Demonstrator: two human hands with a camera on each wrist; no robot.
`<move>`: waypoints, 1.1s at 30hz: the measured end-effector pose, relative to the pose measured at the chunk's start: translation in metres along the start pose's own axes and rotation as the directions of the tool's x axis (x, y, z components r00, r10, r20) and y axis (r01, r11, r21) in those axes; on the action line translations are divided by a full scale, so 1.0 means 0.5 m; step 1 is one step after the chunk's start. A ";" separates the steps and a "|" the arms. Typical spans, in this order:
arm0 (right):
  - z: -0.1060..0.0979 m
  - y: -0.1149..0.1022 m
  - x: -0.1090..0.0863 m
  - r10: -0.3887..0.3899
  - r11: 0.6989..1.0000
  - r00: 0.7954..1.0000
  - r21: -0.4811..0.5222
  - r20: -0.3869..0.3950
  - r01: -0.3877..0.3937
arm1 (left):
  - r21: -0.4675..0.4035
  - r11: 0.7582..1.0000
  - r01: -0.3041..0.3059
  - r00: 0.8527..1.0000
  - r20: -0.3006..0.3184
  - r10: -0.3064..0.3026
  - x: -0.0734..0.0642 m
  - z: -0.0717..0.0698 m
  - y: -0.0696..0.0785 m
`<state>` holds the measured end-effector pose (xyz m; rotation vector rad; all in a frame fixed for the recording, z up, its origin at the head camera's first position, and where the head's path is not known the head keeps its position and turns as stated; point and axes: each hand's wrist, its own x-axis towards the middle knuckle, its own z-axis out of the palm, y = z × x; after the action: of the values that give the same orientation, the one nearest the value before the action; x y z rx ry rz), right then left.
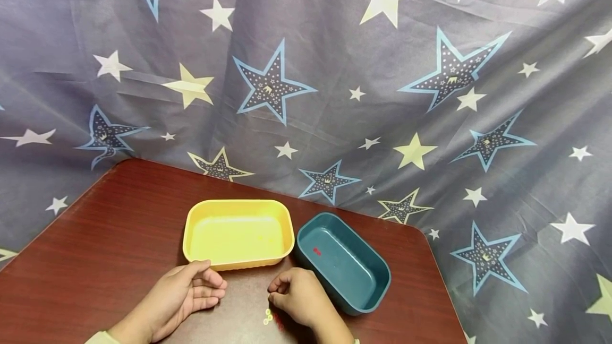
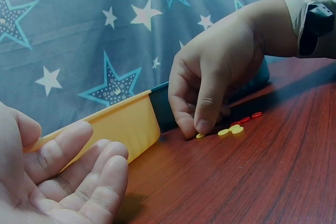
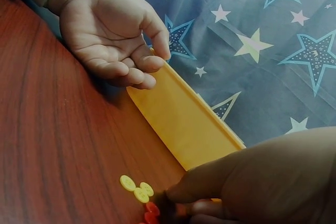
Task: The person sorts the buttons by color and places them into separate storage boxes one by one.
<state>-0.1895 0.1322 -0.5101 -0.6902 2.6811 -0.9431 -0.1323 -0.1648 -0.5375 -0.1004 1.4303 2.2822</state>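
In the left wrist view my right hand point(image 2: 226, 66) has its thumb and fingertips down at the table, pinching a yellow button point(image 2: 200, 135). Close by on the tabletop lie three yellow buttons point(image 3: 140, 194), with several red buttons point(image 3: 151, 211) beside them. My left hand point(image 1: 184, 299) is held palm inward near the front of the yellow bin point(image 1: 239, 266), its fingers relaxed and holding nothing. Right of that stands the dark teal bin point(image 1: 351, 304), with red buttons point(image 1: 317, 251) inside. Faint yellow pieces point(image 1: 265, 239) show on the yellow bin's floor.
Both bins stand side by side on the reddish-brown table point(image 1: 62, 280), the teal one set at an angle just behind the right hand. A grey star-printed curtain point(image 1: 334, 137) hangs along the table's back and right edges.
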 end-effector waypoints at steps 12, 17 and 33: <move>0.012 -0.003 0.000 -0.046 0.995 0.998 -0.089 -0.033 0.043 | -0.001 1.000 0.005 1.000 -0.003 -0.005 -0.001 0.001 0.002; 0.013 -0.007 0.001 -0.026 0.996 0.999 -0.083 -0.033 0.024 | -0.004 1.000 0.005 1.000 -0.003 -0.005 0.000 0.000 0.000; 0.013 -0.010 -0.001 0.041 0.999 0.999 -0.004 -0.004 -0.041 | -0.005 1.000 0.007 1.000 -0.011 -0.007 0.000 0.001 0.001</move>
<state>-0.1850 0.1252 -0.5118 -0.6329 2.6904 -0.9293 -0.1325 -0.1648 -0.5368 -0.1190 1.4274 2.2831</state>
